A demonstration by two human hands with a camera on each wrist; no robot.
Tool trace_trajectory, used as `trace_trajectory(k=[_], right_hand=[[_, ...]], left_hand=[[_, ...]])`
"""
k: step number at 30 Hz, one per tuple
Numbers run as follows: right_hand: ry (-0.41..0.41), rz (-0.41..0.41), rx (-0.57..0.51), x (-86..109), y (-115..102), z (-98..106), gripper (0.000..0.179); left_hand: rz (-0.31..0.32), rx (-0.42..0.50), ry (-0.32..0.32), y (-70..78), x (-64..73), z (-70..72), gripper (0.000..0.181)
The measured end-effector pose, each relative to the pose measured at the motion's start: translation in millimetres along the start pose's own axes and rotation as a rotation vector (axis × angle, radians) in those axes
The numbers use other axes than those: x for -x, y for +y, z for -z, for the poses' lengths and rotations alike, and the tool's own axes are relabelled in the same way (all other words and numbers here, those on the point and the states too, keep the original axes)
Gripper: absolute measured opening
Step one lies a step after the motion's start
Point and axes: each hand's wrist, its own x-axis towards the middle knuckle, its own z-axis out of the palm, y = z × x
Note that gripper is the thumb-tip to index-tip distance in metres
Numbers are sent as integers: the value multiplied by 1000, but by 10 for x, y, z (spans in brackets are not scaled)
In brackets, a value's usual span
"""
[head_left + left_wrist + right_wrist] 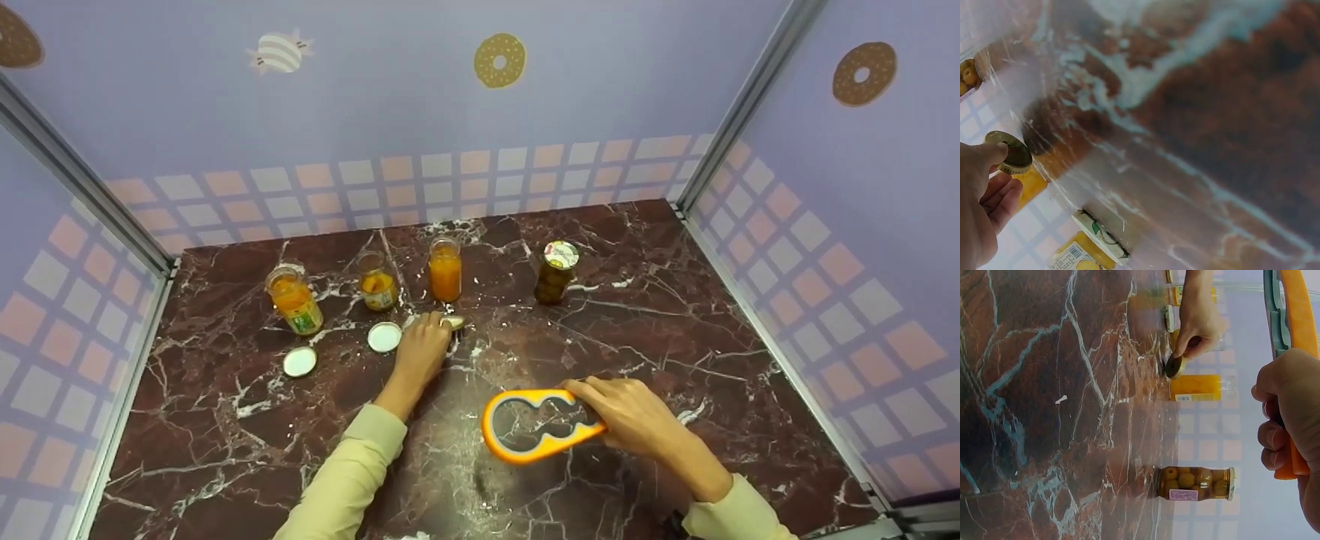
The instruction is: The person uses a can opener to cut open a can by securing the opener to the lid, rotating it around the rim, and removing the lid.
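Dark red marbling is seen across the desk [225, 457]. Nearest, an orange opener [556, 444] is gripped over it by the right hand [634, 412]. Farther off, a gold lid [1019, 155] is pinched by the left hand [424, 343], near two white-lined lids [385, 337]. Beyond, three open jars [445, 277] and a capped olive jar [553, 285] are backed by lilac walls [390, 90].

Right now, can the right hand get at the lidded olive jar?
Probably: nothing visible stands between the right hand and the olive jar, though the hand grips the orange jar opener.
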Motion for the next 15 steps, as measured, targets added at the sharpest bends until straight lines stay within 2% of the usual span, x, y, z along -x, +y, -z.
trace_trajectory(k=[10, 15], right_hand=[[-3, 6, 21, 22, -7, -15, 88], [4, 12, 23, 25, -1, -17, 87]], left_hand=[[12, -24, -21, -18, 24, -26, 4], [9, -5, -22, -27, 35, -33, 4]])
